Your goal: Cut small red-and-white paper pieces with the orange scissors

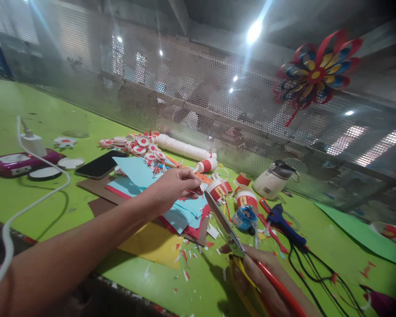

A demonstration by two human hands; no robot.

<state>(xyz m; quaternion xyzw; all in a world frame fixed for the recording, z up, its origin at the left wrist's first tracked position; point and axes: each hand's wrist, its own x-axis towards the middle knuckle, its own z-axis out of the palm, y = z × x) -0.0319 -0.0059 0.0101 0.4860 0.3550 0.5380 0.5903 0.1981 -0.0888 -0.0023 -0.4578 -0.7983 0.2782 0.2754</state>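
Observation:
My left hand (175, 187) is closed in a pinch on a small piece of red and white paper (198, 189), above a stack of light blue paper (135, 174). In my right hand (264, 268) is a pair of scissors (225, 229) with a yellow handle, fingers wrapped round it. The blade tips point up and left, close to the pinched piece. A long red part (277, 284) runs along the right hand; I cannot tell whether it belongs to the scissors. Small red and white scraps (186, 275) lie below the blades.
Cut paper cups (246, 199), blue tape (244, 218) and a blue glue gun (285, 224) with black cable lie right. Behind are red-white discs (141, 141), a white cup stack (185, 147) and a kettle-like jug (272, 180). A phone (100, 164) and white cable (36, 204) lie left.

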